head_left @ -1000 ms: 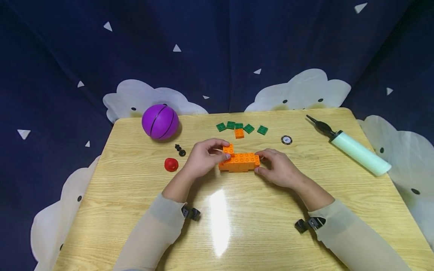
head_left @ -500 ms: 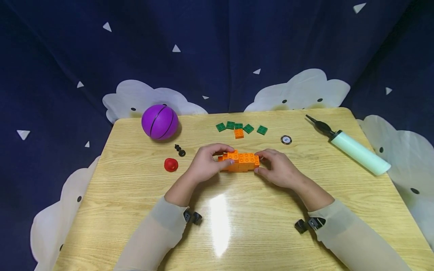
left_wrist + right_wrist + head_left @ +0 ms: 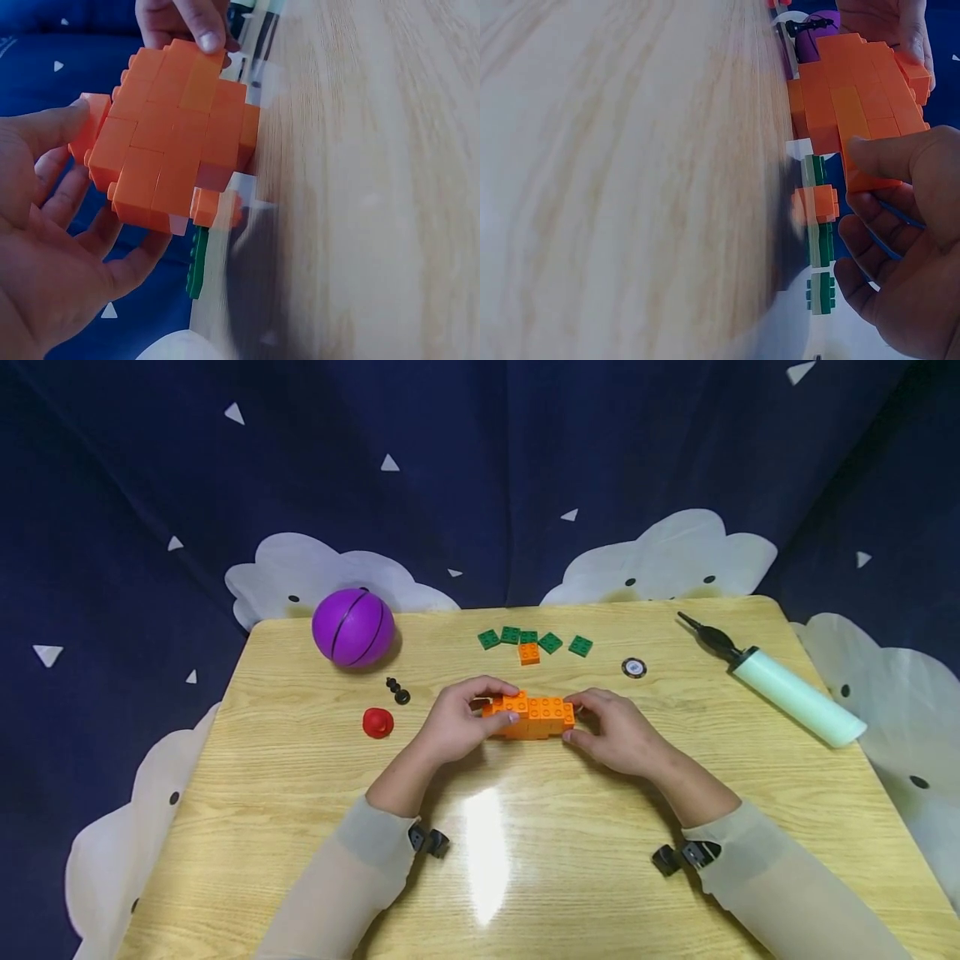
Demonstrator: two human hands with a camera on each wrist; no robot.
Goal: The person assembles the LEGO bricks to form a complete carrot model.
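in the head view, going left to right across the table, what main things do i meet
Purple ball → small black piece → left hand → orange brick build → right hand → pale green pump.

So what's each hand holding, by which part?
Right hand: the orange plastic-brick structure, by its right end. Left hand: the small orange plastic brick atop it, by opposite sides.
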